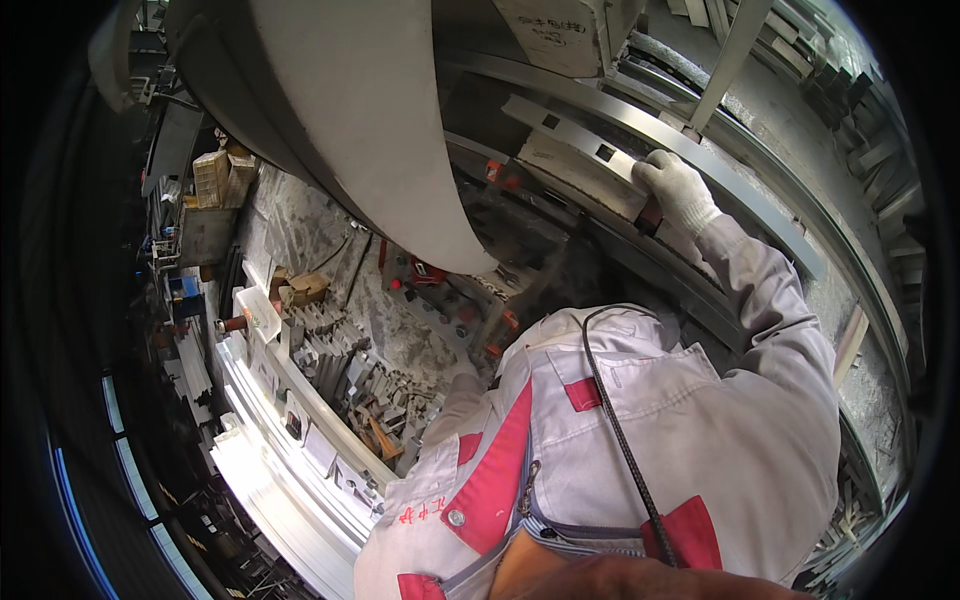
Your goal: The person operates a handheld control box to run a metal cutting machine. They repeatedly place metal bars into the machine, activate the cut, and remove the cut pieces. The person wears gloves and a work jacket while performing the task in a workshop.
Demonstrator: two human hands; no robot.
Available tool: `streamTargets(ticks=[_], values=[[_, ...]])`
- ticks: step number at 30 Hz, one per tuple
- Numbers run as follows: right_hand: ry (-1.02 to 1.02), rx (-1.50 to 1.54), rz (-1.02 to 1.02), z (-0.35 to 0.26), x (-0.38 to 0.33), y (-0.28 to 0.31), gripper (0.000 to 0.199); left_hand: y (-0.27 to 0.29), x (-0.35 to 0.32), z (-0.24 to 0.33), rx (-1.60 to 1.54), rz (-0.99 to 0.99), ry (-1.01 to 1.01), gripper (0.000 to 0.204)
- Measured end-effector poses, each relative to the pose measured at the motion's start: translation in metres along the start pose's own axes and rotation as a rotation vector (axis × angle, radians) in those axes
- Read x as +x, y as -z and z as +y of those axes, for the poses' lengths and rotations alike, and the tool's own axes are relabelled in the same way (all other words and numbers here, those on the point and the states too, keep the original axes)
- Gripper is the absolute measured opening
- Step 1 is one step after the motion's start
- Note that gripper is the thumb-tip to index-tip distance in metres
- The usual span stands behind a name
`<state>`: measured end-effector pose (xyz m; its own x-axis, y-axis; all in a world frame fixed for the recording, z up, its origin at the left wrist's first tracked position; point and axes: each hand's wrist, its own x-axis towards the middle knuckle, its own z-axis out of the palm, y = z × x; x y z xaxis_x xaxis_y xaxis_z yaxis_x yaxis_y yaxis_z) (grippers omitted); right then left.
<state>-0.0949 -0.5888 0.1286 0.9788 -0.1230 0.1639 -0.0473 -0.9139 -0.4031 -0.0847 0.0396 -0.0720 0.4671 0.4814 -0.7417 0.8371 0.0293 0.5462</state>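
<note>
My right hand (679, 190), in a whitish work glove, is closed over the near end of a flat metal profile (572, 137) with square cutouts. The profile lies along a pale block on the machine bed, beside a long metal rail (740, 185). Low in the middle, my left hand (464, 369) is mostly hidden by my sleeve and jacket. It is by a control panel (432, 312) with red and dark buttons; its fingers do not show clearly.
A large pale curved machine cover (350, 110) hangs close at the upper left. Cut metal offcuts (345, 360) lie heaped on the left, near a cardboard box (304, 288). Long white profiles (275, 480) are stacked at the lower left. More metal bars (880, 155) lie far right.
</note>
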Motion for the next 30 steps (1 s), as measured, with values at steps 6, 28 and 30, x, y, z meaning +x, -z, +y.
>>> streamTargets(ticks=[6, 28, 30], values=[[-0.051, 0.104, -0.064, -0.002, -0.006, 0.017, 0.047, 0.004, 0.023, -0.015, -0.040, -0.049, -0.109, 0.042], [-0.120, -0.112, 0.096, 0.005, 0.005, 0.025, 0.041, 0.031, 0.007, -0.046, 0.035, 0.056, -0.154, 0.035], [-0.168, -0.267, 0.143, 0.012, 0.004, 0.032, 0.051, 0.029, 0.011, -0.048, 0.020, 0.067, -0.145, 0.035]])
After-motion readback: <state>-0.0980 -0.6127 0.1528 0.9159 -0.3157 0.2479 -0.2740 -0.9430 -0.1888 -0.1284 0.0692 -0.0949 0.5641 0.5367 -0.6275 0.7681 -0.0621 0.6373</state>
